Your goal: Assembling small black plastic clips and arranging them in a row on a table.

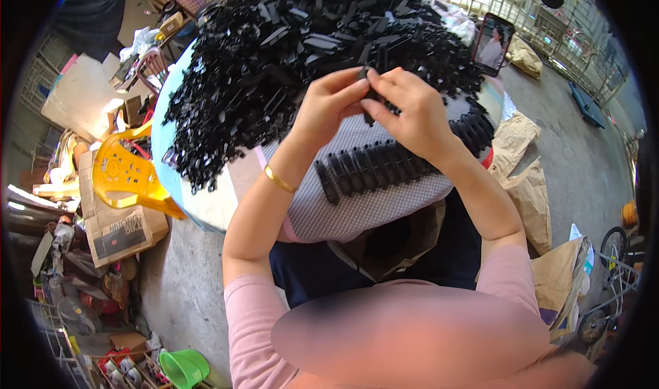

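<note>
Over the near side of a round table, my left hand (pixel 321 109) and my right hand (pixel 413 112) meet with their fingertips closed on a small dark plastic piece (pixel 368 118). Its exact kind is partly hidden by the fingers. Behind the hands a large heap of loose black plastic parts (pixel 274 60) covers most of the tabletop. Below them, several ribbed black pieces (pixel 364 169) stand side by side in a curved row on a dotted grey cloth (pixel 329 217). A gold bangle (pixel 280 180) circles my left wrist.
A phone (pixel 492 44) stands upright at the table's right edge. Brown paper bags (pixel 525 183) lie to the right, near a wheeled metal frame (pixel 611 279). Left of the table are a yellow plastic chair (pixel 123 173), a cardboard box (pixel 127 234) and a green bucket (pixel 184 368).
</note>
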A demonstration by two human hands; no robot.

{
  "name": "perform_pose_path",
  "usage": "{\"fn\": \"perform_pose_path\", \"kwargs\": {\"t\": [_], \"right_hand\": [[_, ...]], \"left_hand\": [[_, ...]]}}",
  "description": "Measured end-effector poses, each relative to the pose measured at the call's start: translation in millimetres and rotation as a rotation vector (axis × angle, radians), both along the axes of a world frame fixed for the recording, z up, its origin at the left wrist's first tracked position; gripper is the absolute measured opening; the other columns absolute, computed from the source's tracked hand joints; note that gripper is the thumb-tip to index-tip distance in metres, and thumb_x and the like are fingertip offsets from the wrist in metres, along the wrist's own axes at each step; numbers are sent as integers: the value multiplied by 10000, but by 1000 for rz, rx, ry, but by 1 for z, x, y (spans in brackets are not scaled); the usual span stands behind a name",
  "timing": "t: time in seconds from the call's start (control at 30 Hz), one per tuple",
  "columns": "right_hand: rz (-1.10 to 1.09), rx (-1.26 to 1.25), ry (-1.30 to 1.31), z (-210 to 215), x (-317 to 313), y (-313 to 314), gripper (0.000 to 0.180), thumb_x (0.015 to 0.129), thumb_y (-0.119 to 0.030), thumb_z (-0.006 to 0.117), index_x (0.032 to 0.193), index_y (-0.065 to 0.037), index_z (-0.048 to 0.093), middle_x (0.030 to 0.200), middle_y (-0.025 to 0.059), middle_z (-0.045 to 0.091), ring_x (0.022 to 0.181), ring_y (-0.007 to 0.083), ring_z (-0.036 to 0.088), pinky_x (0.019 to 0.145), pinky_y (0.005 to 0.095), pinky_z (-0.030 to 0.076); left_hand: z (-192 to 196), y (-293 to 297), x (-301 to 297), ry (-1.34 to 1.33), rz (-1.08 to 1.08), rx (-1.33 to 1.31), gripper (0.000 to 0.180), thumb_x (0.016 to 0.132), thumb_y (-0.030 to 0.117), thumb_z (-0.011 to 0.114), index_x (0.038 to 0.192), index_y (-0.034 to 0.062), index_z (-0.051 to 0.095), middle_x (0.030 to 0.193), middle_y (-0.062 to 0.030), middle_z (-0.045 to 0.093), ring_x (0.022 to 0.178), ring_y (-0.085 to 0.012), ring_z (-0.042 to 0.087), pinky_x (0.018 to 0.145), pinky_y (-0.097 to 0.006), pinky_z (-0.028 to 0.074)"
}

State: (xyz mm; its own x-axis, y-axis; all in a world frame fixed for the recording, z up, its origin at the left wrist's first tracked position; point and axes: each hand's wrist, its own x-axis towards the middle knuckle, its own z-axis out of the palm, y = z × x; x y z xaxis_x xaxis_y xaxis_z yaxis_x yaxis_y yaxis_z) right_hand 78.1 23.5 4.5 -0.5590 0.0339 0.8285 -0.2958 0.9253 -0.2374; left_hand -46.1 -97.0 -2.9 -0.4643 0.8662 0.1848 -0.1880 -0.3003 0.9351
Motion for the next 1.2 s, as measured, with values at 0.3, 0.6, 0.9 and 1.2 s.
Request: {"fn": "perform_pose_path", "kwargs": {"t": [0.3, 0.6, 0.9, 1.2], "right_hand": [[199, -434, -248, 10, -4, -52, 385, 706, -98, 661, 1073, -28, 568, 861, 144, 614, 650, 231, 621, 592, 312, 504], [238, 163, -704, -23, -19, -111, 221, 747, -176, 594, 834, 25, 564, 742, 186, 586, 675, 322, 614, 625, 382, 515], [155, 219, -537, -31, -17, -96, 284, 752, -303, 654, 828, -33, 611, 833, 105, 556, 812, 239, 549, 659, 330, 493], [467, 323, -519, -35, -8, -71, 526, 730, -442, 655, 1132, -112, 578, 1264, 156, 447, 1219, 335, 383, 990, 581, 270]], "left_hand": [[13, -16, -45, 155, 22, -154, 539, 911, 484, 440, 1003, -7, 642, 893, -91, 646, 728, -141, 628, 670, -247, 513], [-27, -18, -97, 944, 777, -464, 202, 740, 201, 674, 840, 26, 677, 690, -99, 634, 616, -228, 608, 601, -312, 483], [-31, -8, -69, 1193, 833, -686, 243, 738, 250, 692, 762, 24, 606, 828, -145, 610, 803, -322, 601, 706, -399, 486], [-32, -6, -71, 1089, 639, -843, 270, 760, 300, 661, 822, 37, 646, 852, -126, 646, 842, -292, 611, 741, -389, 485]]}}
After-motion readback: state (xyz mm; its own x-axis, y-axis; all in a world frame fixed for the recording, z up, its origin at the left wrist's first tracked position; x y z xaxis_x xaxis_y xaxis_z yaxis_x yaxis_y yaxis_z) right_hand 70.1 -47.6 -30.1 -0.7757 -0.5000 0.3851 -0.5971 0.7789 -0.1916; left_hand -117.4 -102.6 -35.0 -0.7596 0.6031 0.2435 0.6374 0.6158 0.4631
